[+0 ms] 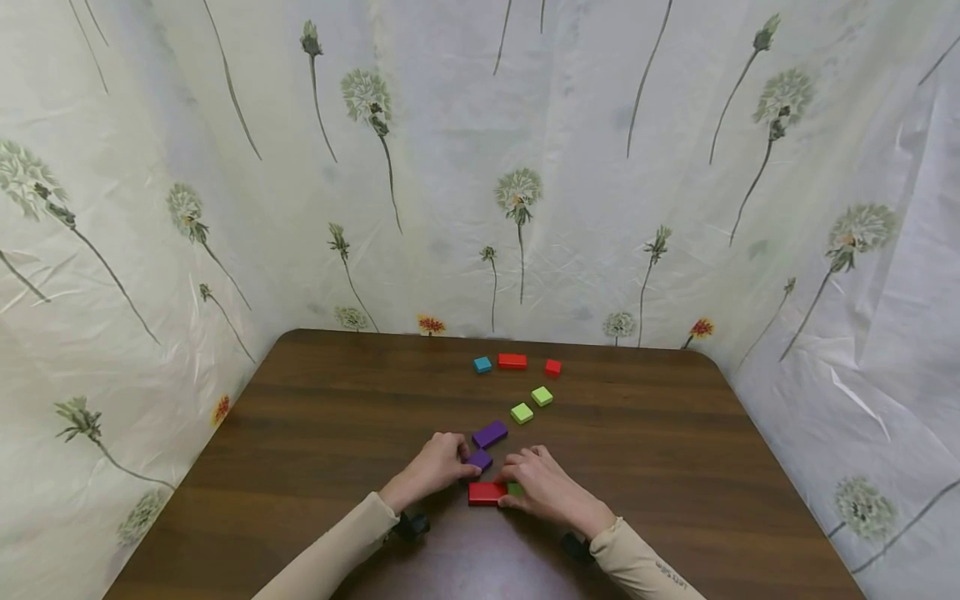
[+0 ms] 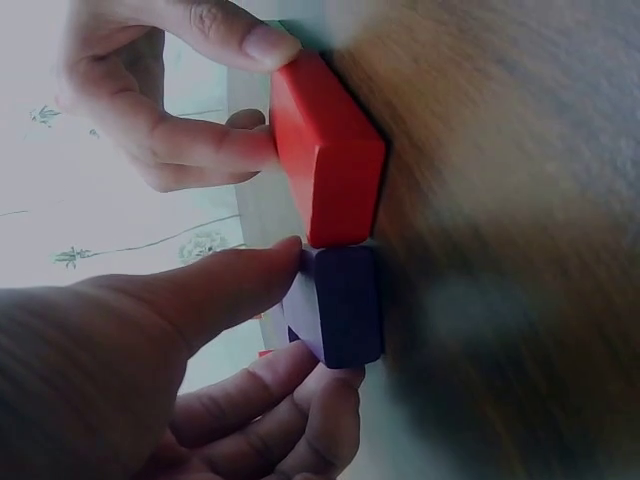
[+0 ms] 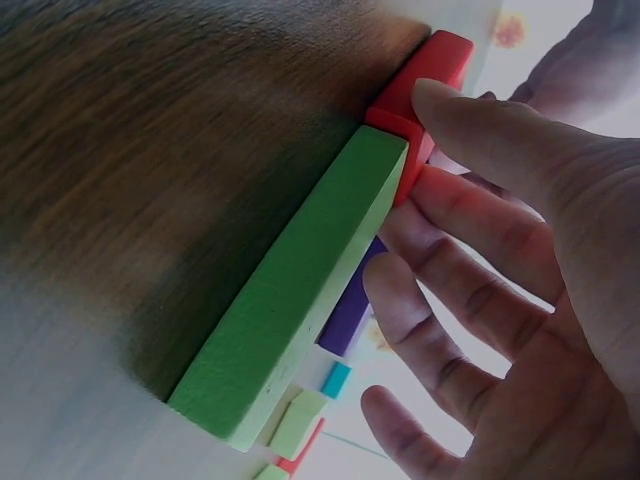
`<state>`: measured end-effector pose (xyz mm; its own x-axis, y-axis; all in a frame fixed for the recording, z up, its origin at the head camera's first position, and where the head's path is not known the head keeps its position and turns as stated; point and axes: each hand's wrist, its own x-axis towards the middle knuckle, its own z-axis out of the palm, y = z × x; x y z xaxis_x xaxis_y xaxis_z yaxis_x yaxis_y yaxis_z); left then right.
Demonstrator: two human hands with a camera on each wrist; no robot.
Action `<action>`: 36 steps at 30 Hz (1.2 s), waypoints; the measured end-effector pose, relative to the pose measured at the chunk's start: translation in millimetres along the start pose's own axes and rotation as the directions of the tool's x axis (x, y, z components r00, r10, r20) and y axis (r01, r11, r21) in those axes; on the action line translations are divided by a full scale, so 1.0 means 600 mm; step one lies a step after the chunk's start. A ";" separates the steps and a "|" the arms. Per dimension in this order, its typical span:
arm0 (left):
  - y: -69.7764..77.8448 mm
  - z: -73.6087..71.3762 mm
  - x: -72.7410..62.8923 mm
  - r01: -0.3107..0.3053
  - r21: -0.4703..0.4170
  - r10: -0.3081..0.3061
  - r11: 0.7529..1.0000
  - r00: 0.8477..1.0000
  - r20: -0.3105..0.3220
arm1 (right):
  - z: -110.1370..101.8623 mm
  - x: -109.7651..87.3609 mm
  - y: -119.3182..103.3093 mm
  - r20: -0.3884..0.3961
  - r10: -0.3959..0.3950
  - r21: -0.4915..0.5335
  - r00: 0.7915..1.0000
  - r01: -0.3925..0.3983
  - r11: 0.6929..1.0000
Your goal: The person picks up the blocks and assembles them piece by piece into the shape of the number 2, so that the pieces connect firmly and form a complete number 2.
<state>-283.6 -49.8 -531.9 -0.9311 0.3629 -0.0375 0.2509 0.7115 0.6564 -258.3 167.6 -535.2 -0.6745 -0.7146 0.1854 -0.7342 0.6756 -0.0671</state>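
Note:
My left hand point(image 1: 433, 465) pinches a small purple block point(image 2: 348, 308) between thumb and fingers. In the left wrist view the block's end meets or nearly meets a red rectangular block point(image 2: 345, 190). My right hand point(image 1: 543, 485) holds that red block, its thumb on one long side and a finger on the opposite side. Against the red block's other end lies a long green block point(image 3: 290, 290), mostly hidden under the right hand in the head view. The other fingers of the right hand spread beside the green block.
Just beyond the hands lies a longer purple block point(image 1: 490, 433). Farther back are two light green blocks point(image 1: 522, 413), a blue block point(image 1: 482, 364), a long red block point(image 1: 512, 361) and a small red one point(image 1: 552, 367). A flowered curtain point(image 1: 450, 167) surrounds the brown table point(image 1: 315, 417).

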 end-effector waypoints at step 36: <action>0.003 0.003 -0.007 0.015 0.095 -0.011 0.995 0.999 -0.036 | -0.029 0.004 0.006 -0.020 0.055 0.020 0.998 -0.055 0.998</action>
<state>-278.5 -49.0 -531.5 -0.9427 0.3332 -0.0180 0.2614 0.7708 0.5810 -261.1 171.6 -518.0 -0.7125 -0.6724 0.2006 -0.6974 0.7101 -0.0967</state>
